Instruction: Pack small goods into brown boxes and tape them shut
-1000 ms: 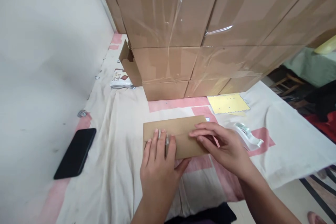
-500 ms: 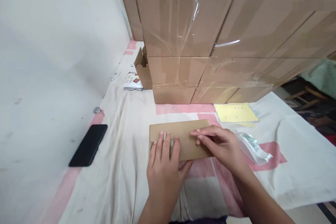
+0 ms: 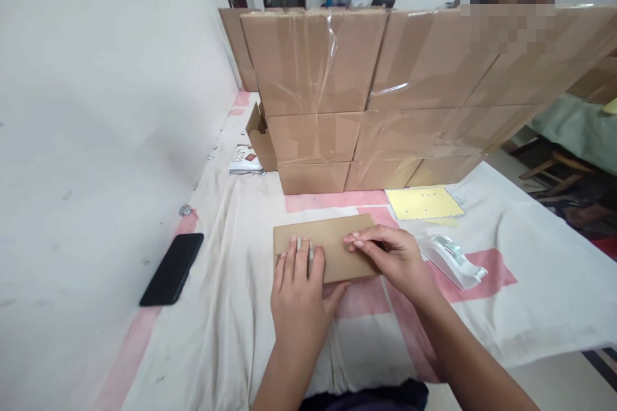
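A small flat cardboard box (image 3: 332, 237) lies on the cloth in front of me. My left hand (image 3: 299, 289) rests over its left part, fingers on the top face and thumb along the near side, gripping it. A pale, shiny patch (image 3: 311, 250) shows between those fingers; I cannot tell what it is. Above the right part of the box, my right hand (image 3: 393, 257) is closed in a pinch, thumb against fingertips. Whatever it may pinch is too small to make out. A white tape dispenser (image 3: 456, 263) sits just right of my right hand.
Stacked cardboard cartons (image 3: 313, 64) wrapped in clear film stand behind the box. Yellow paper (image 3: 424, 203) lies before them. A black phone (image 3: 172, 270) is at left, near the wall. An opened carton (image 3: 263, 144) and printed leaflets (image 3: 245, 160) are farther back. Another person's head shows beyond the cartons.
The camera has tilted up, so more of the room behind the cartons shows. My left hand stays on the box; the right hand keeps its pinch, with only slight movement.
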`<state>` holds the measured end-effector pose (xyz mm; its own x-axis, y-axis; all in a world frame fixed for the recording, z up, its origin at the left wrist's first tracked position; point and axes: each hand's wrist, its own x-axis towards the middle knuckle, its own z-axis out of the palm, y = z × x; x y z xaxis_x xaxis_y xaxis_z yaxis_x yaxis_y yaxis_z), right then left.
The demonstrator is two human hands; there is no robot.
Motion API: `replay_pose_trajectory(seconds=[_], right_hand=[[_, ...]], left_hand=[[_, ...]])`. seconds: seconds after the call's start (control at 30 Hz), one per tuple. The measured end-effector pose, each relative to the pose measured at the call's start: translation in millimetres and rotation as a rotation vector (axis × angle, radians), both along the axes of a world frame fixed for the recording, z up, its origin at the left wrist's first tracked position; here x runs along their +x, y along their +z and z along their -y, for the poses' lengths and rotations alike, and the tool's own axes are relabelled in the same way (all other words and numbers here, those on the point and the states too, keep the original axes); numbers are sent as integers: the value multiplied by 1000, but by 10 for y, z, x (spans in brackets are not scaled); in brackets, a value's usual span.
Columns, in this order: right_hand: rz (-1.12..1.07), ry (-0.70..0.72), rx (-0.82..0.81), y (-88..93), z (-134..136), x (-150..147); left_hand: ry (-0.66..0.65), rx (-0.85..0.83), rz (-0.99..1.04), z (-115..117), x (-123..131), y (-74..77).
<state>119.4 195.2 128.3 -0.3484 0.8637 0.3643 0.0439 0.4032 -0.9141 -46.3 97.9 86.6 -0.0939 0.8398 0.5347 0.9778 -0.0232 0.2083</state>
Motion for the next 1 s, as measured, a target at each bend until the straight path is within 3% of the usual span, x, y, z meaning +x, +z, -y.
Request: replay_pose_trajectory(seconds=[0.33, 0.53, 0.8, 1.0], right_hand=[[-35, -75, 150, -29, -29, 9], [-22, -69, 108, -81, -1, 23], [-40, -116, -110, -23, 62, -27], [-51, -96, -63, -55, 59, -36]], left_hand=[[-27, -8, -79, 11, -49, -6], [-24, 6, -78, 36, -40, -17], [-25, 3, -47, 22, -38, -8], [-5, 24, -27, 10, -17, -23]])
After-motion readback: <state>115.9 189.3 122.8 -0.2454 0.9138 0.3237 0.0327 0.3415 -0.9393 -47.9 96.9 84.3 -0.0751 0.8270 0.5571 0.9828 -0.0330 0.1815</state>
